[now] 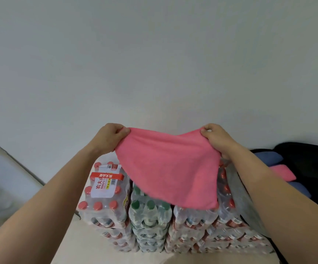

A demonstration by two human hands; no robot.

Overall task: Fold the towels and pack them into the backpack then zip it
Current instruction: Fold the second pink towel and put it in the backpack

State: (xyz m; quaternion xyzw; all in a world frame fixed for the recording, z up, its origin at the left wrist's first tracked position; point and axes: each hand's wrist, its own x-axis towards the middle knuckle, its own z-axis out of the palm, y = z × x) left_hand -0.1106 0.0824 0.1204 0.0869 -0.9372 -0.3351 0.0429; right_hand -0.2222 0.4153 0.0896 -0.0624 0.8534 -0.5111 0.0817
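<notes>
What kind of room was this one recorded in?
Probably a storeroom or office back room: shrink-wrapped packs of bottled water stacked by a bare white wall, with a black backpack beside them.

A plain grey-white wall (154, 54) fills the upper field, evenly lit, without hard shadows. Shrink-wrapped packs of bottled water (104, 197) are stacked at its base, on a beige surface (89, 244). A pale framed panel (5, 178) sits at far left.

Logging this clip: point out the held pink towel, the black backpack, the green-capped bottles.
held pink towel (169, 168): head view, middle of the cloth.
black backpack (314, 166): head view, its dark fabric.
green-capped bottles (150, 204): head view, one green cap.
</notes>
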